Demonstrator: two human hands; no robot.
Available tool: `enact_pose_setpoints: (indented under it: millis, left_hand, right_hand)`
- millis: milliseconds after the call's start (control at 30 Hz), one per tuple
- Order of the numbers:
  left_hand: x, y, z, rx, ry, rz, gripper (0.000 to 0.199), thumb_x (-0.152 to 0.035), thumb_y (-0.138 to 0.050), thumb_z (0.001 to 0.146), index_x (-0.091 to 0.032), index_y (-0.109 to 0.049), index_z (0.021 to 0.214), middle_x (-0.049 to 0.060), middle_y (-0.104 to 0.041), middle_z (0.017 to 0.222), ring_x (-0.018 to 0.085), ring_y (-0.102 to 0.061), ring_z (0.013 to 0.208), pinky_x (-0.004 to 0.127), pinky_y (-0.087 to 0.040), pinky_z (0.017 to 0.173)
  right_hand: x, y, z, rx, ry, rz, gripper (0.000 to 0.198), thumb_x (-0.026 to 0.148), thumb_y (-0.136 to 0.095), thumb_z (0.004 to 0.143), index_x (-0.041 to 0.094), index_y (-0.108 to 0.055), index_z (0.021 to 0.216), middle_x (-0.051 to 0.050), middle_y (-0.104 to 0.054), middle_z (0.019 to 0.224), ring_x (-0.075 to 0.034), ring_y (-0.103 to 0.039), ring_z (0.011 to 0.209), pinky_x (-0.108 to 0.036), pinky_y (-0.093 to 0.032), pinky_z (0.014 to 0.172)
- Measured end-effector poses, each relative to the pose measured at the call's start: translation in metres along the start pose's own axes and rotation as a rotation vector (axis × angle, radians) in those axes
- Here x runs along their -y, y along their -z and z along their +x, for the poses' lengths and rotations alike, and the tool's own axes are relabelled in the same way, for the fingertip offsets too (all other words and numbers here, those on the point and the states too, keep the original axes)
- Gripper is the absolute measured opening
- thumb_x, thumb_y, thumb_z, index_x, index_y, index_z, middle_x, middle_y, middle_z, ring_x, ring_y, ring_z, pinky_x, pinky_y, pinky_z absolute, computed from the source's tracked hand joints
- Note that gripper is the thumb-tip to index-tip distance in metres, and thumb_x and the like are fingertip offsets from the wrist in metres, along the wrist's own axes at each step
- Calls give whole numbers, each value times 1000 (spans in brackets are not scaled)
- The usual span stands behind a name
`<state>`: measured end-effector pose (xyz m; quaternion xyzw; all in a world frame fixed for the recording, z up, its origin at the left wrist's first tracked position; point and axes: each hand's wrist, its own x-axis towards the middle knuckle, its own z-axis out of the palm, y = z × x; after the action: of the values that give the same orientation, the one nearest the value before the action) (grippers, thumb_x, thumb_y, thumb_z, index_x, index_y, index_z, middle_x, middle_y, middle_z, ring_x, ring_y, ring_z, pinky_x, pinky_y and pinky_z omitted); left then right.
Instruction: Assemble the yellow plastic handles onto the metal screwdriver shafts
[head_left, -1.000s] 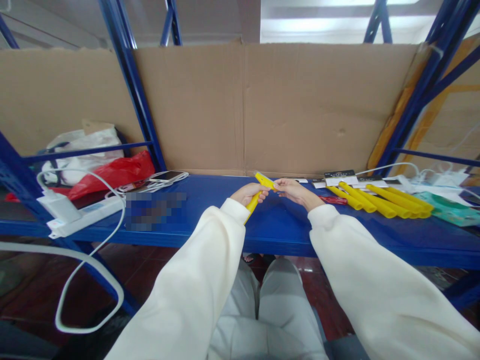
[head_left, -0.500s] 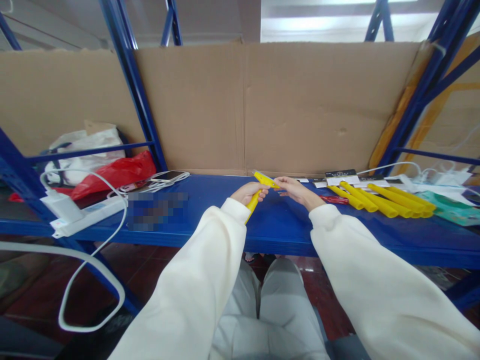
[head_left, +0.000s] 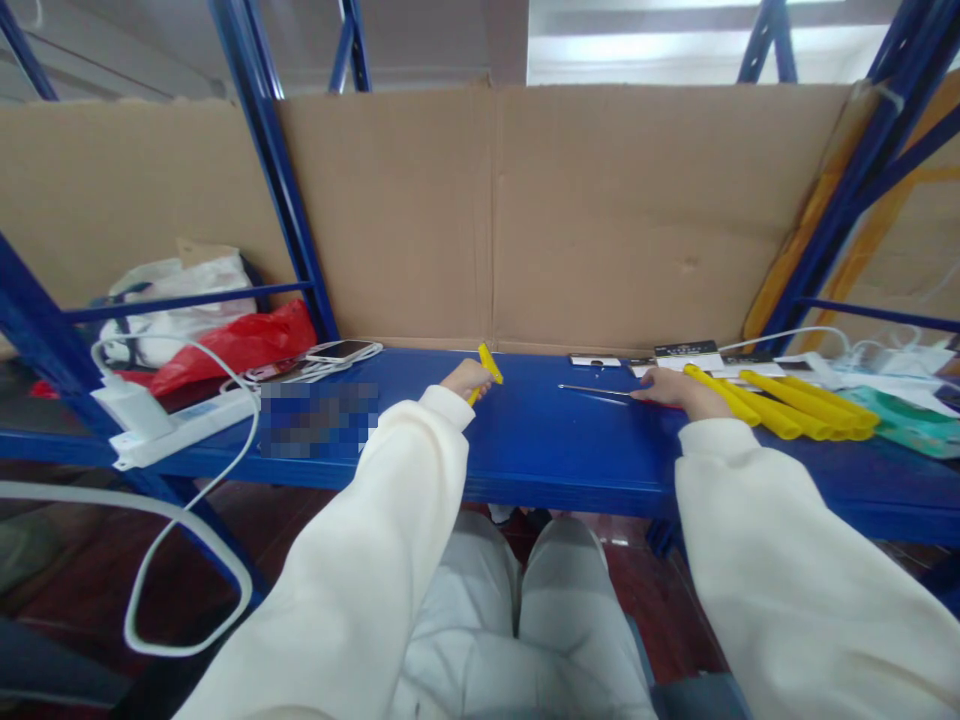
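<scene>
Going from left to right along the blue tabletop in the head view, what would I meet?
White plastic power strip, flat phone with dark screen, left hand holding a yellow plastic tool with angled head, thin silver metal shaft, right hand, yellow tubular pieces, green plastic packet.

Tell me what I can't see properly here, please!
All in the head view:
Yellow tool: left hand hides part of it.
Thin metal rod: right hand covers its right end.
Black card: writing too small.
Blurred patch: blocky squares hide what's there.
</scene>
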<state>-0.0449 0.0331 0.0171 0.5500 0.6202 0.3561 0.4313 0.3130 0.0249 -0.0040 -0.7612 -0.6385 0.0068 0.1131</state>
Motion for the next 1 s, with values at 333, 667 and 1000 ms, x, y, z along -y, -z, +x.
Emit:
enact_pose_setpoints:
  millis: [333,667,1000]
  left_hand:
    - [3,2,11,-5,13,45,28,0,-63,87,-15,-56,64,-6,-44,44,8,-41,41,21,-33,47]
    - [2,-8,14,-56,22,21,23,0,-60,88,-14,-59,70,-7,-42,43,8,-39,39,21,-31,45]
    - [-8,-20,6,-100,26,15,18,-5,-60,89,-14,-60,73,-6,-39,41,10,-37,39,23,-28,44]
  right_hand:
    - [-10,5,-8,130,5,69,18,36,-83,70,23,-71,64,-4,-71,68,-22,-65,68,-33,-51,66]
    - [10,-5,-10,37,160,106,13,28,-78,76,23,-69,68,-3,-71,70,-21,-68,74,-30,-51,72]
    - [44,-18,-15,-66,432,276,5,25,-70,80,21,-67,79,-4,-72,75,-20,-68,73,-30,-54,72]
